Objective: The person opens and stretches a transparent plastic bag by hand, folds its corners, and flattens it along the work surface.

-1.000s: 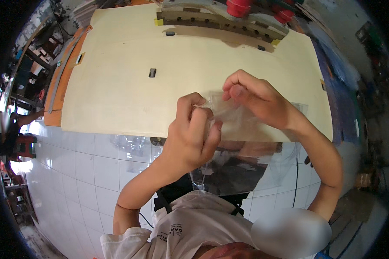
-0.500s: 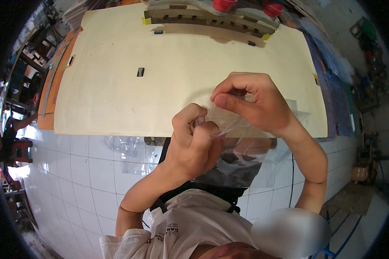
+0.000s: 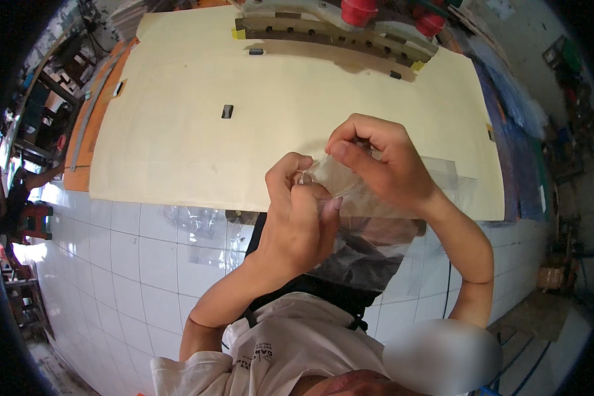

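Note:
A clear plastic sheet, perhaps a bag [image 3: 376,228], hangs between my hands over the table's near edge and my lap. My left hand [image 3: 300,211] is closed on its left part, with the fingers curled and the thumb pressed in. Opposite it, my right hand [image 3: 383,162] pinches the upper edge of the plastic between thumb and fingertips. The film is crumpled between the two hands and spreads out smooth below the right wrist. Whether it has one layer or two, I cannot tell.
A cream-covered table [image 3: 178,132] lies before me, with a small black block [image 3: 227,111] on it. A metal bar machine with red knobs [image 3: 359,12] stands at the far edge. Clear plastic pieces [image 3: 204,228] lie on the white tiled floor at left.
My right hand has lowered slightly, and the plastic between the hands looks more spread. The whole view has shifted a little, moving the table rightward in the picture.

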{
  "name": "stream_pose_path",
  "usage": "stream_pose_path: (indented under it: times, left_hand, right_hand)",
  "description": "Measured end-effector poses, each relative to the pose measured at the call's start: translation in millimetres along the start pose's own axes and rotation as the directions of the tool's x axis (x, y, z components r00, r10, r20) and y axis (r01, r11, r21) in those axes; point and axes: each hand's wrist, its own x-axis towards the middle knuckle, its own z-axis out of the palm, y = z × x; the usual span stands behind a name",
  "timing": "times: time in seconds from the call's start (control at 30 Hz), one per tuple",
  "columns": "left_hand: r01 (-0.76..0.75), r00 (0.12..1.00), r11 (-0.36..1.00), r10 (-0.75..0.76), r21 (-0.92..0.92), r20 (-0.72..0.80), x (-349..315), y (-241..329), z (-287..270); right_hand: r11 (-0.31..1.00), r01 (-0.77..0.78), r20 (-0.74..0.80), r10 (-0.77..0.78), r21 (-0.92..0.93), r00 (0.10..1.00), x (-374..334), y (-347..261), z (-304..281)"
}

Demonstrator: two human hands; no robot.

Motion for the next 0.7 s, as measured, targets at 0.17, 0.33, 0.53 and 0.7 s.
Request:
stream_pose_path:
  times: [0.17,0.33,0.53,0.7]
  left_hand:
    - [-0.005,1.000,1.000,0.005,0.006,0.016,4,3,-4]
    - [-0.030,0.999,0.998,0.028,0.054,0.034,6,3,-4]
    - [0.081,0.997,0.995,-0.081,0.058,-0.002,3,8,4]
    - [0.052,0.999,0.996,-0.052,0.067,0.002,4,7,8]
  right_hand:
    - [0.993,0.001,0.107,-0.014,0.116,0.994,5,-1,-10]
    - [0.970,-0.015,0.159,-0.025,0.241,0.987,7,-2,-12]
    - [0.979,0.018,0.097,-0.038,0.203,0.995,6,5,-3]
    - [0.997,-0.018,0.073,0.012,0.080,0.997,5,7,-3]
